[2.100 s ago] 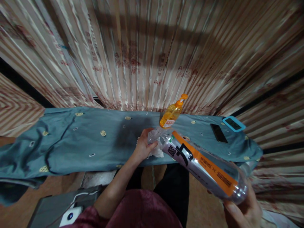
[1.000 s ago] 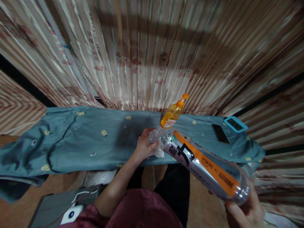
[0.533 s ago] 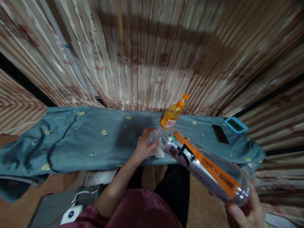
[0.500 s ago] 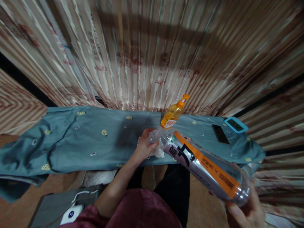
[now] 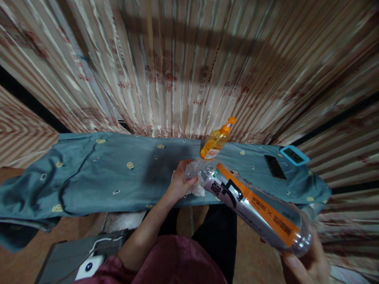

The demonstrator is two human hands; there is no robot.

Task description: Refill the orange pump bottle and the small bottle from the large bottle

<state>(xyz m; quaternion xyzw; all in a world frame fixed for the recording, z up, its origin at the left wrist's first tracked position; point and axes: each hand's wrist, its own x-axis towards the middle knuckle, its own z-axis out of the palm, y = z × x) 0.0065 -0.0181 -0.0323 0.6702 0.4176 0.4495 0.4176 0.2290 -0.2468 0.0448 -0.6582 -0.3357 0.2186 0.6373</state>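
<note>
A large clear plastic bottle (image 5: 254,209) with an orange and silver label is tilted, its mouth end low toward the left. My right hand (image 5: 308,260) grips it around the base at the lower right. My left hand (image 5: 181,182) is closed around a small clear plastic cup (image 5: 192,169), which meets the bottle's neck; whether the two touch I cannot tell. Beneath the cup and fingers lies a white tissue (image 5: 197,190). Just behind stands a pump bottle (image 5: 215,142) of orange liquid with an orange pump head.
A teal cloth with pineapple prints (image 5: 89,173) covers the narrow table. At its right end lie a black phone (image 5: 275,167) and a blue-framed digital clock (image 5: 294,155). Striped curtains (image 5: 177,79) hang behind. A white device (image 5: 89,268) with a cable rests on a grey box (image 5: 59,256) at lower left.
</note>
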